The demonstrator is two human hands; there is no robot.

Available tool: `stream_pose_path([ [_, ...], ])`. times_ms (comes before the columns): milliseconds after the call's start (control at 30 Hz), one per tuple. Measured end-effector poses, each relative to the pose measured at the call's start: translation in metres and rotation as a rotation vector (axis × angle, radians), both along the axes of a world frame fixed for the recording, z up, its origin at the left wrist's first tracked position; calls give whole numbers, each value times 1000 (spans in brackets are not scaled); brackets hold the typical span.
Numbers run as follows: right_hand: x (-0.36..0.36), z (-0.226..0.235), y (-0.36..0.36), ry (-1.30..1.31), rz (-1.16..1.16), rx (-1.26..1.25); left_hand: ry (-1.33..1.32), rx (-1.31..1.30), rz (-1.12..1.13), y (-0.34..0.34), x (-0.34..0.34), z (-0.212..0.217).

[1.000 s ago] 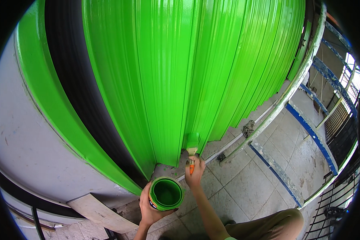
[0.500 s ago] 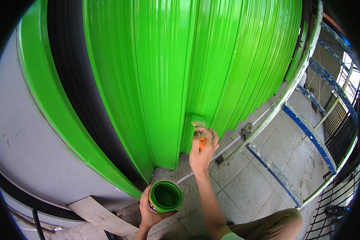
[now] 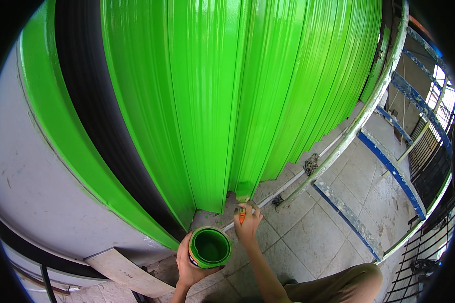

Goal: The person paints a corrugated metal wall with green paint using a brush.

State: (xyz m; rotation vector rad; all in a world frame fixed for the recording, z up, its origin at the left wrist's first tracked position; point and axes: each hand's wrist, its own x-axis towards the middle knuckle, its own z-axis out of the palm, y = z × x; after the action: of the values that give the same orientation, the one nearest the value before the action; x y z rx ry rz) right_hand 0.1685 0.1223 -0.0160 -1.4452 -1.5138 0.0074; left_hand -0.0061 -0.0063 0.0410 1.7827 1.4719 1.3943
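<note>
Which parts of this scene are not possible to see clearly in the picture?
- Head view: the paint level in the green can cannot be told; its inside is uniformly green.
- Head view: the brush handle is mostly hidden by the right hand.
- Head view: the left hand palm is hidden behind the can.
- Head view: both forearms are cut off by the lower edge.

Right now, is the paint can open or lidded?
Open: the paint can in the left hand shows its green-coated inside, with no lid on it.
</note>
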Motion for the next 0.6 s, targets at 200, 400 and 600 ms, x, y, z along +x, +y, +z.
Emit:
stream_pose_path([
  [200,16,56,19,143,-51,-21,33,2,4,-1,0,3],
  [400,17,183,14,150,-26,178,-27,-3,-2,1,1,-2],
  [600,24,198,19,-2,-25,451,-34,1,-33,3,4,0],
])
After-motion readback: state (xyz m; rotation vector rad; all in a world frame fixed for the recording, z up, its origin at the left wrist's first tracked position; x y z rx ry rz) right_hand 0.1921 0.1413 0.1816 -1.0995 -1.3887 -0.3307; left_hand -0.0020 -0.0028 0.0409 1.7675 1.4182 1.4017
